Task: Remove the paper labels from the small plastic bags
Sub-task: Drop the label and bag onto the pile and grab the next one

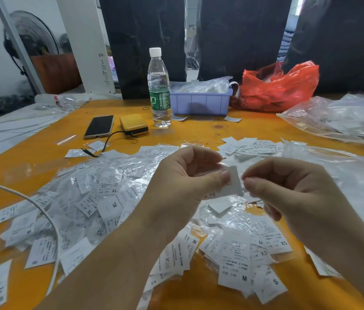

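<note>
Head view. You are holding one small plastic bag (215, 191) with its paper label (234, 181) up above the middle of the worktop (199, 130), over the loose heap of bagged labels (100, 193) that is covering the worktop's near half. Your left hand (183, 175) is pinching the bag, thumb and curled fingers (222, 177) closing on its left side, so the label's free end is pointing right, toward your right hand (292, 186). The right fingertips (249, 181) are drawn together into a narrow pinch just beside that free edge (whether they are already touching paper cannot be told from here). The label's long axis is running roughly upright with a slight tilt, its right edge facing the right thumb; the relation to watch is therefore a sideways one, left hand anchoring, right hand nearer the exposed paper. The coming pull probably wants to go rightward, away from the anchoring pinch. Toward the far edge are standing a water bottle (158, 90) and a blue tray (201, 104); removed labels (250, 147) are lying beyond your hands, right of centre.
</note>
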`<state>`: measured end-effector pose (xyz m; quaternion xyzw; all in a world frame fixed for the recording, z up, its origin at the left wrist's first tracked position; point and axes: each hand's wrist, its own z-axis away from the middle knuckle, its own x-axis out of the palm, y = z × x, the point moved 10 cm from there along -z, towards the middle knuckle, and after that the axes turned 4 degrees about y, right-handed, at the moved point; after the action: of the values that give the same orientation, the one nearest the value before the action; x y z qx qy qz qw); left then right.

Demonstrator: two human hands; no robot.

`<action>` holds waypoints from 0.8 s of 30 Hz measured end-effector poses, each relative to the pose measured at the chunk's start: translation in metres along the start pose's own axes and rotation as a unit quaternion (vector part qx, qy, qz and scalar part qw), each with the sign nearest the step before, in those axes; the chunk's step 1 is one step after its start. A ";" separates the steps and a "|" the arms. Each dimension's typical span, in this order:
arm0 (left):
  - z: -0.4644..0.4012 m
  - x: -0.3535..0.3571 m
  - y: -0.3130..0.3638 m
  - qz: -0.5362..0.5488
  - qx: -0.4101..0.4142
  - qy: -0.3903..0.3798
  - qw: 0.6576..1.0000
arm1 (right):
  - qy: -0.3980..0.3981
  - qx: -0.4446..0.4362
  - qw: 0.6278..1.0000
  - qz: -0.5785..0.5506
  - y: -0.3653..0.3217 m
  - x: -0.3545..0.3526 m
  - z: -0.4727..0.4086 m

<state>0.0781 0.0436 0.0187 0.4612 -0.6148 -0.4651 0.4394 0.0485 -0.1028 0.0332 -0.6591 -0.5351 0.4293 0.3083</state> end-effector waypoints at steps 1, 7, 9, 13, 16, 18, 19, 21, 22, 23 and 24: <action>0.000 0.000 0.001 -0.006 0.005 0.003 1.000 | -0.025 0.007 1.000 0.002 0.001 0.007 0.003; -0.004 -0.025 -0.002 -0.092 -0.029 0.061 0.993 | 0.000 0.029 0.999 0.031 0.008 -0.004 -0.002; -0.006 -0.043 -0.002 -0.217 -0.047 0.096 0.970 | 0.022 0.032 0.998 0.056 0.009 -0.013 -0.006; -0.007 -0.061 0.025 -0.538 0.052 0.179 0.822 | 0.041 0.005 0.989 0.144 0.005 -0.017 -0.006; -0.004 -0.040 0.021 -0.525 0.092 0.123 0.837 | 0.049 -0.030 0.976 0.210 -0.004 -0.019 -0.007; 0.000 -0.012 -0.001 -0.515 0.068 0.025 0.854 | 0.046 -0.046 0.966 0.251 -0.007 -0.019 -0.007; 0.002 0.001 -0.014 -0.539 0.054 -0.022 0.840 | 0.043 -0.051 0.960 0.270 -0.008 -0.019 -0.007; 0.002 0.018 -0.030 -0.601 0.046 -0.074 0.794 | 0.033 -0.058 0.949 0.309 -0.008 -0.017 -0.007; 0.001 0.021 -0.033 -0.620 0.051 -0.078 0.779 | 0.025 -0.057 0.942 0.329 -0.007 -0.016 -0.007; -0.001 0.022 -0.032 -0.629 0.061 -0.073 0.772 | 0.017 -0.055 0.937 0.346 -0.005 -0.014 -0.008; -0.003 0.021 -0.030 -0.628 0.069 -0.063 0.773 | 0.008 -0.051 0.930 0.363 -0.004 -0.013 -0.008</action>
<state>0.0817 0.0180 -0.0076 0.7434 -0.2451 -0.6219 -0.0231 0.0530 -0.1140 0.0434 -0.8265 -0.2779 0.4788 0.1017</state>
